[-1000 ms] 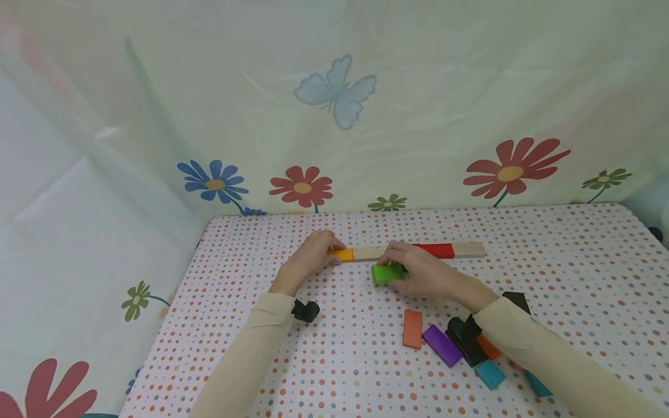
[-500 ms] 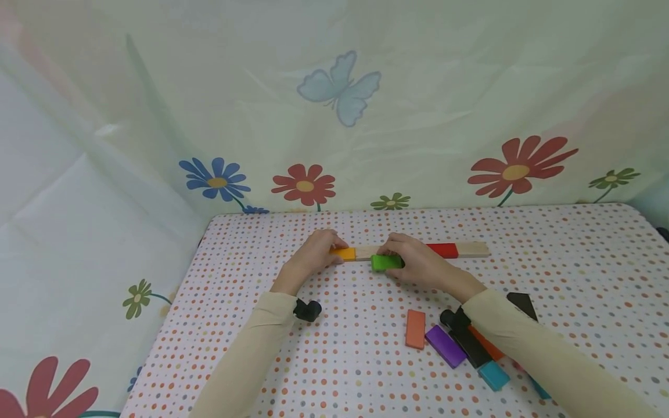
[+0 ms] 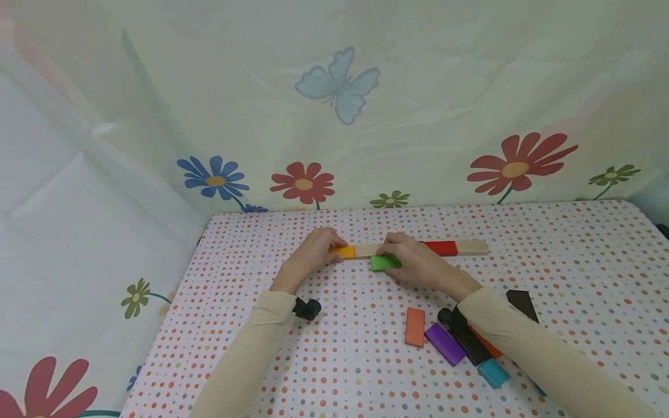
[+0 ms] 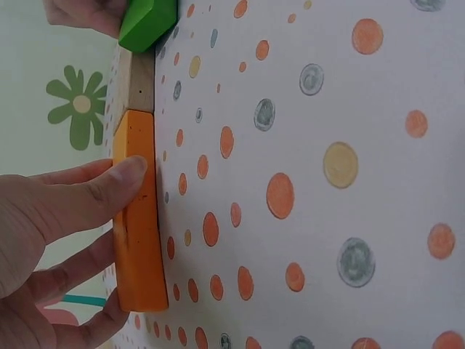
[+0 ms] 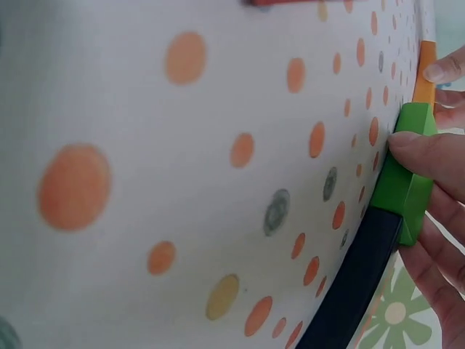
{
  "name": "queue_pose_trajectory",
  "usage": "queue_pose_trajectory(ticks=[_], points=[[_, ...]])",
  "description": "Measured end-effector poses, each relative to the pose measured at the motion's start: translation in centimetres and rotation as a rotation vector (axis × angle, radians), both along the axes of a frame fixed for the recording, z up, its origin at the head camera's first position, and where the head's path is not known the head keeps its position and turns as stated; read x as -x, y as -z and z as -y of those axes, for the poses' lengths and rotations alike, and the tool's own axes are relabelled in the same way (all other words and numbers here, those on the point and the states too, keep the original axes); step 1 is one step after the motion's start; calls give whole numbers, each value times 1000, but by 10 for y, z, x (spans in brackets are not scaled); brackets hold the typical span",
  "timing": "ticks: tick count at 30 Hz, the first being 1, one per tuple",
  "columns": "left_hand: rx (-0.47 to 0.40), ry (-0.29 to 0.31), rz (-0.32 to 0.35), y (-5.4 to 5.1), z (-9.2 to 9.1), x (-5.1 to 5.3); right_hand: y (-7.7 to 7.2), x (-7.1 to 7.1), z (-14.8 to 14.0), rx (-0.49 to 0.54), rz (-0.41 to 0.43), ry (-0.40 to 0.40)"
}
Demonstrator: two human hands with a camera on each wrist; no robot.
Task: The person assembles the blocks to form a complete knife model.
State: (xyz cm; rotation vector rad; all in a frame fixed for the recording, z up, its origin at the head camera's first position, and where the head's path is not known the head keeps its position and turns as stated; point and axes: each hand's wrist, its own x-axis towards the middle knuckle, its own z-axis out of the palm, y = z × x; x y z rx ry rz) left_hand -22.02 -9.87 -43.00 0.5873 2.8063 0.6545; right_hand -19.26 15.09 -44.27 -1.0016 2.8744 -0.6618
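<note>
My left hand point(image 3: 312, 255) pinches an orange block point(image 4: 138, 218) at the left end of a row lying on the dotted cloth. Beside it in the row is a plain wooden block point(image 4: 138, 83). My right hand point(image 3: 415, 261) grips a green block point(image 5: 407, 167) between thumb and fingers, in front of the row's middle. In the right wrist view a dark block point(image 5: 356, 276) meets the green block's near end; from the head view my hand mostly hides that spot. Farther right the row shows a red block point(image 3: 441, 248) and another plain wooden block point(image 3: 472, 247).
Loose blocks lie at front right: coral point(image 3: 415, 327), purple point(image 3: 445, 344), black point(image 3: 474, 347) and turquoise point(image 3: 493, 373). Others there are partly under my right sleeve point(image 3: 528, 342). Another black block point(image 3: 521, 303) lies behind that arm. A flowered curtain point(image 3: 334, 145) hangs behind the table.
My right hand has carried the green block back toward the row and a little lower. The left hand has stayed on the orange block.
</note>
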Motion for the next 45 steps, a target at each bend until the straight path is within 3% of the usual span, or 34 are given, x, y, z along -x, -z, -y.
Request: queue_pose_trajectory(ticks=[19,26,31,38,45], points=[[11,-6,-10,0,0,0,2,-4,-1,-66,-95,-23],[-5,3,2,-1,-1,-2,-7,-8,-14,44,35,-22],[1,-1,2,-2,0,-2,-11,-12,-32,64,30,14],[-4,2,4,-1,-3,-1,-9,-16,-52,5,-39,34],[9,8,-24,-1,-2,-2,-8,-15,-53,-72,-80,46]])
